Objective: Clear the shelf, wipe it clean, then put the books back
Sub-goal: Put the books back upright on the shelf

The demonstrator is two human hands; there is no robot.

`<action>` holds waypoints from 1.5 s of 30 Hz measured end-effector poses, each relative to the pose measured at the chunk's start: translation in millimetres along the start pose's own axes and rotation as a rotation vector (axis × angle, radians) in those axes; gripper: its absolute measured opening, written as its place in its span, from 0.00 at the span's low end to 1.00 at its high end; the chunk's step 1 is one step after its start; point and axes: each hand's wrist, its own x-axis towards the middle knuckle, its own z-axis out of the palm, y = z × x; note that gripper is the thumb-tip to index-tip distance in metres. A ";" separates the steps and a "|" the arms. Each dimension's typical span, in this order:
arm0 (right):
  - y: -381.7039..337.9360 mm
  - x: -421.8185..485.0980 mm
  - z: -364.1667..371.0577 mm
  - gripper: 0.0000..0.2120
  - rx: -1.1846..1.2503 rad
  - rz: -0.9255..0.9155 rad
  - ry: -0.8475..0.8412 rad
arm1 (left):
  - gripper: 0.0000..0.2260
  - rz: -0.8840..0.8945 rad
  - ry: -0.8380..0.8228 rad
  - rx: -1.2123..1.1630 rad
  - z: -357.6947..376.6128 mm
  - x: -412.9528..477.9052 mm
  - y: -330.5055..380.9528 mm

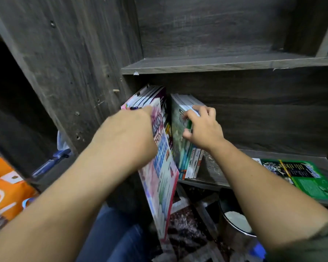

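L hand (129, 133) grips pink book (159, 176), tilted out past shelf (212, 167) front edge, left end | R hand (203, 127) clamped on upright books (180, 140) beside it, prob. so they don't topple | green book (299, 176) flat, right end

I log: shelf (216, 63) matt dark wood-grain laminate; pink book (159, 178) glossy paper cover; bin (233, 229) at 5 o'clock shiny metal.
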 end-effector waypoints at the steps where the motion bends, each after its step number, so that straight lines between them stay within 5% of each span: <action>1: -0.1 -1.0 1.2 0.19 0.004 -0.003 0.009 | 0.21 0.003 0.030 -0.002 -0.4 9.4 1.0; 8: 2.2 -4.3 1.7 0.20 0.005 -0.021 0.040 | 0.33 -0.046 0.127 0.008 45.1 66.4 26.5; 20: 5.2 -16.9 -7.7 0.35 0.013 -0.133 0.015 | 0.30 -0.064 0.083 -0.173 127.1 96.2 24.4; 25: 13.8 -35.9 3.9 0.47 0.342 -0.178 0.177 | 0.17 0.006 0.619 -0.395 152.9 86.4 13.3; 28: 28.3 -48.3 31.6 0.56 0.446 0.005 -0.060 | 0.23 -0.042 0.831 -0.474 184.3 80.7 0.7; 31: 38.4 -61.1 61.6 0.61 0.506 0.126 -0.341 | 0.28 -0.046 0.827 -0.452 205.4 86.8 -7.1; 35: 35.0 -83.8 106.8 0.69 0.511 0.215 -0.451 | 0.31 -0.023 0.812 -0.423 213.0 105.3 -4.8; 45: 8.3 -85.7 168.5 0.66 0.575 0.468 -0.037 | 0.40 -0.138 0.875 -0.356 228.9 117.3 -4.6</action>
